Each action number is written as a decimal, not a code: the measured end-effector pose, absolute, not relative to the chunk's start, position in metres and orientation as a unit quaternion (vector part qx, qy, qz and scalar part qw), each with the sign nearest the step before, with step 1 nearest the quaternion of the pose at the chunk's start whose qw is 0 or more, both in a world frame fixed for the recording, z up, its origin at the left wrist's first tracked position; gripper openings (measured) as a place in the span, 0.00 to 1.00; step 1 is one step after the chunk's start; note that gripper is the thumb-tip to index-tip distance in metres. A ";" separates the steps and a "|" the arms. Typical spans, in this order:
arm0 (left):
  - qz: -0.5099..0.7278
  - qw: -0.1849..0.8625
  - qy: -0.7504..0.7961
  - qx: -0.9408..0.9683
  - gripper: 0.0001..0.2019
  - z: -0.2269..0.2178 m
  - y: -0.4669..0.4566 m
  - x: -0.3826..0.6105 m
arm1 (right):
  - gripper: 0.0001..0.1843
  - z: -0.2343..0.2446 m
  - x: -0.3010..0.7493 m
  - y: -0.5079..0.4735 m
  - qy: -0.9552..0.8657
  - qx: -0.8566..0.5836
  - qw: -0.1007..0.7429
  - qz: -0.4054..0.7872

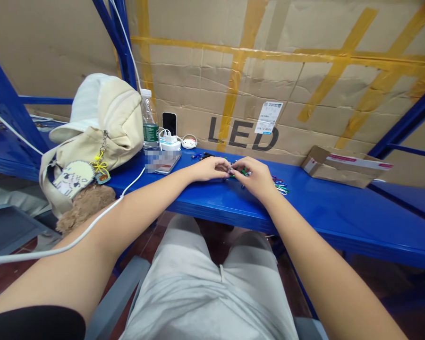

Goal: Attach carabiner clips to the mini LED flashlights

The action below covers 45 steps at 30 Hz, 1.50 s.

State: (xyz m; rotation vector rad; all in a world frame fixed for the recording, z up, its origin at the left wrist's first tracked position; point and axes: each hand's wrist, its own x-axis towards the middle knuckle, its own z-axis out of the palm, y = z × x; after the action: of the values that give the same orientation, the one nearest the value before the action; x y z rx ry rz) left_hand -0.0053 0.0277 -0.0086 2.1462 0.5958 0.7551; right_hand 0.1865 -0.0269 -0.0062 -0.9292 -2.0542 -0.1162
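Note:
Both my hands meet over the blue shelf [322,208], fingers curled and pinched together. My left hand [212,168] and my right hand [257,177] grip small coloured metal clips [239,170] between them; what exactly each finger holds is too small to tell. A little heap of coloured clips [281,185] lies just right of my right hand. A few more small pieces [201,155] lie behind my left hand.
A cream bag [102,127] with a hat, keychains and a plush toy sits at left. Beside it stand a water bottle [149,120], a phone [163,161], a charger [170,140] and a white cable [56,245]. A cardboard box [343,165] lies right; cardboard wall behind.

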 end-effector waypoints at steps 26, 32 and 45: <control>0.259 0.237 0.295 0.888 0.18 0.000 0.018 -0.011 | 0.05 -0.012 0.212 -0.036 -0.779 -0.568 0.259 -0.055; 0.260 0.256 0.294 0.883 0.18 -0.001 0.015 -0.009 | 0.06 -0.006 0.198 -0.034 -0.704 -0.525 0.459 0.132; 0.319 0.259 0.278 0.868 0.15 -0.005 0.019 -0.006 | 0.10 -0.011 0.184 -0.025 -0.662 -0.463 0.541 0.233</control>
State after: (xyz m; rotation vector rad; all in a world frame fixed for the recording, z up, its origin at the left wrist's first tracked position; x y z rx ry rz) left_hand -0.0058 0.0190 -0.0051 2.3533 0.7534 0.8658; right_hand 0.1836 -0.0253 -0.0107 -1.0999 -1.5737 0.5547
